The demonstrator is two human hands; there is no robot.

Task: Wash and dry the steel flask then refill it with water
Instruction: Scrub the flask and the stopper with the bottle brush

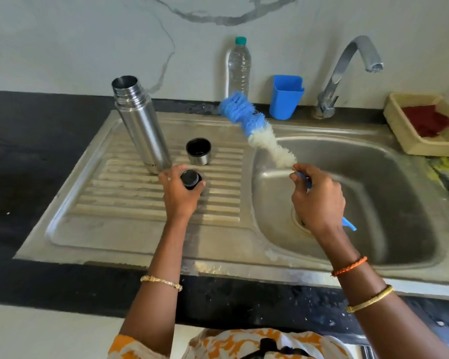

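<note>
The steel flask [140, 125] stands upright and uncapped on the ribbed drainboard [109, 203] of the steel sink. Its steel cup lid [198, 151] sits mouth-up just to its right. My left hand [179, 193] grips the black stopper [190, 179] in front of the flask, low over the drainboard. My right hand [318, 198] holds the blue handle of a bottle brush [257, 128] above the sink basin [373, 177]; its blue and white bristles point up and to the left.
A clear plastic water bottle [239, 67] and a blue plastic holder [285, 97] stand against the back wall. The tap [347, 71] arches over the basin. A beige tray with a red cloth [425, 123] sits at the right. Black countertop [24, 151] surrounds the sink.
</note>
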